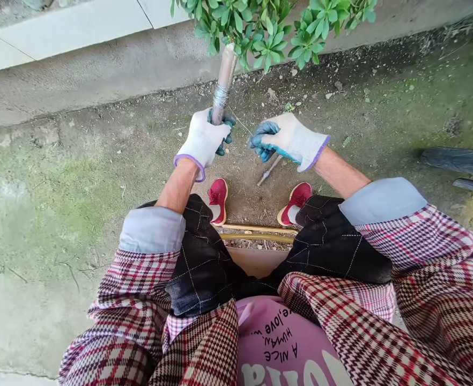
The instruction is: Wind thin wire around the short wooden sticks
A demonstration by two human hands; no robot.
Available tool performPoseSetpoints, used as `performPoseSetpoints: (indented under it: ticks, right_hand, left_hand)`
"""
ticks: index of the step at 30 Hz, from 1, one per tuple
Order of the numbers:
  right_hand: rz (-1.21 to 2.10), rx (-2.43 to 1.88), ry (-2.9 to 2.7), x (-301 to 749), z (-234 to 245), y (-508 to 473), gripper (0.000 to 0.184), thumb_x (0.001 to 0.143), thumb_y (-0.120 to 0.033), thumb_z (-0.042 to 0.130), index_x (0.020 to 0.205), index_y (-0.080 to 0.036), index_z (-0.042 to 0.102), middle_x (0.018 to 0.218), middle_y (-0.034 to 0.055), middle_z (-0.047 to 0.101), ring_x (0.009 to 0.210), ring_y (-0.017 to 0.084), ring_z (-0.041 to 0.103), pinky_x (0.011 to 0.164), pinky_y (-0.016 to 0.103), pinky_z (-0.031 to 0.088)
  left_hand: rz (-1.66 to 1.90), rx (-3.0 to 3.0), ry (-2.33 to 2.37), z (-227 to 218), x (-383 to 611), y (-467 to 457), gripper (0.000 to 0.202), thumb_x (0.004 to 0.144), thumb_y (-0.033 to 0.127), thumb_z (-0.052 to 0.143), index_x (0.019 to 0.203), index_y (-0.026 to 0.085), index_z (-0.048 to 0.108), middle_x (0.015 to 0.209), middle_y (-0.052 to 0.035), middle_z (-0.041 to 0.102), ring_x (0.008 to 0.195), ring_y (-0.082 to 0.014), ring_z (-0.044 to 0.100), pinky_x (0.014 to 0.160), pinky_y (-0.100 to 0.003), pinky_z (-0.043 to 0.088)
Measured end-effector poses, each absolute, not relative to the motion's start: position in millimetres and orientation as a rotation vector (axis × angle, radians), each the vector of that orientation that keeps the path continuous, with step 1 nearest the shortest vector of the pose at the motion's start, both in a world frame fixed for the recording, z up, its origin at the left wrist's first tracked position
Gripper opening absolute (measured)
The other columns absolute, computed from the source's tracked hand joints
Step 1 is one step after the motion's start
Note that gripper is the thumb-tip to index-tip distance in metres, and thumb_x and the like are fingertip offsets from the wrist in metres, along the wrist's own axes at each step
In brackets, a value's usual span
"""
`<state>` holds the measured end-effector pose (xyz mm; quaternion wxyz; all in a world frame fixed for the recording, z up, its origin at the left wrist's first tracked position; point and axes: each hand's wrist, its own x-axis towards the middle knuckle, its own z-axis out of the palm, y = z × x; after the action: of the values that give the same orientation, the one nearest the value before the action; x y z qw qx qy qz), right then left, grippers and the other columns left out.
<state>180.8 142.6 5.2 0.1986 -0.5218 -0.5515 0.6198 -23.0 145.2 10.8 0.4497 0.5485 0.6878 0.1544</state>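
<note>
My left hand [206,133], in a white knit glove with a dark blue-green palm, is closed around the lower end of a brown stick [226,67]. Several turns of thin metal wire [221,96] wrap the stick just above that hand. From the coil a fine strand runs across to my right hand [279,136], gloved alike, whose fingers pinch it. Green leaves [260,32] crowd the stick's upper end; whether they grow from it I cannot tell. Below my right hand shows a thin grey-brown rod [268,171], its upper part hidden by the glove.
A low concrete wall [111,69] with pale tiles [79,27] on top runs along the back. Mossy bare ground [79,193] lies around my red shoes [218,201]. A dark tyre [457,160] stands at the right edge. A yellowish hose [256,237] crosses between my legs.
</note>
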Motion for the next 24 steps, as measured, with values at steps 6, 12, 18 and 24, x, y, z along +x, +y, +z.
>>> performPoseSetpoints:
  ticks: [6,12,18,24]
  right_hand:
    - [1.739,-1.471,-1.370,186.7,7.0,141.6,0.009,0.084,-0.027,0.081,0.082,-0.025,0.072,0.074,0.0011,0.077,0.068,0.018,0.070,0.069,0.033,0.066]
    - [1.848,-1.394,-1.322,193.9,12.5,136.8,0.009,0.078,-0.021,0.078,0.080,-0.030,0.075,0.083,0.0011,0.080,0.075,0.021,0.074,0.080,0.040,0.067]
    - [1.884,-1.424,-1.330,189.3,19.7,133.7,0.017,0.070,-0.020,0.081,0.079,-0.033,0.075,0.086,0.0008,0.081,0.090,0.026,0.076,0.090,0.044,0.067]
    - [1.870,-1.426,-1.312,186.2,21.4,134.5,0.015,0.076,-0.017,0.084,0.077,-0.028,0.074,0.084,0.0035,0.080,0.090,0.025,0.077,0.092,0.043,0.066]
  left_hand:
    - [0.375,1.374,1.720,6.7,-29.3,145.1,0.062,0.080,0.058,0.051,0.137,0.033,0.057,0.083,0.0059,0.076,0.105,-0.0221,0.063,0.083,-0.043,0.053]
    - [0.366,1.373,1.778,4.0,-27.6,150.1,0.068,0.083,0.055,0.051,0.145,0.026,0.056,0.098,-0.0038,0.081,0.109,-0.0282,0.070,0.079,-0.048,0.058]
    - [0.352,1.335,1.823,10.2,-28.4,150.8,0.069,0.084,0.046,0.051,0.152,0.034,0.053,0.123,-0.0033,0.079,0.117,-0.0305,0.072,0.080,-0.051,0.064]
    - [0.384,1.308,1.831,14.9,-28.3,151.0,0.070,0.081,0.043,0.054,0.151,0.040,0.055,0.124,0.0012,0.079,0.123,-0.0304,0.071,0.084,-0.052,0.065]
